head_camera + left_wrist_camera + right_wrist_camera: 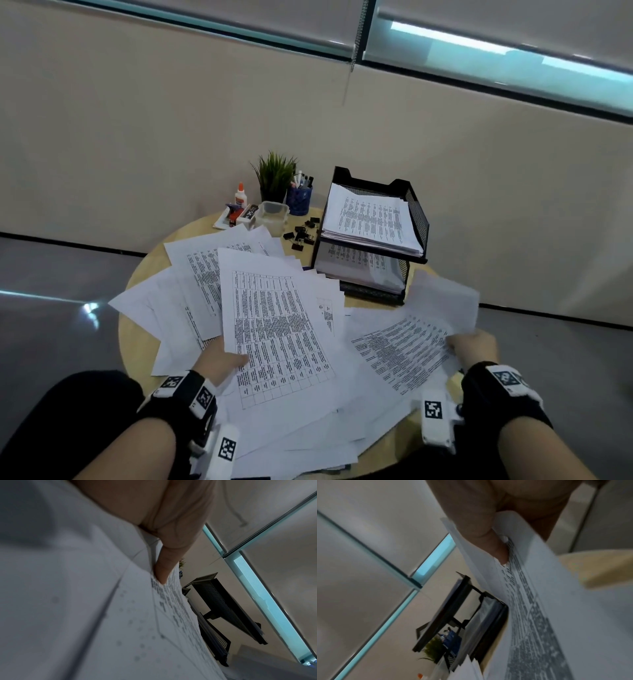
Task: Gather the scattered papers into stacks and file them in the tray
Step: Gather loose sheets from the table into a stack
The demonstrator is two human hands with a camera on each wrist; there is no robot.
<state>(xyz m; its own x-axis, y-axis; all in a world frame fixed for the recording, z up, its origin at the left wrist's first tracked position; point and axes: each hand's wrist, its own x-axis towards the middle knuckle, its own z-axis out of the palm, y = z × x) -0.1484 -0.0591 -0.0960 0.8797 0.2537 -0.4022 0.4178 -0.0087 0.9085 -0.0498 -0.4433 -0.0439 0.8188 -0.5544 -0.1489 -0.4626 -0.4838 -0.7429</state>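
Observation:
Printed white papers (212,274) lie scattered over a round wooden table (137,329). My left hand (222,359) pinches the lower left edge of a table-printed sheet (274,329), thumb (163,572) on top of the paper (175,601). My right hand (474,346) pinches the right edge of another printed sheet (407,349), lifted off the pile; its thumb (488,539) presses on the sheet (530,601). A black two-tier mesh tray (416,212) stands at the back right, with paper stacks in both tiers, and shows as a tray (221,601) and a tray (453,608) in the wrist views.
Behind the papers stand a small green plant (274,171), a blue pen cup (299,198), a glue bottle (240,195), a clear plastic tub (272,214) and several black binder clips (301,233). A beige wall runs behind the table.

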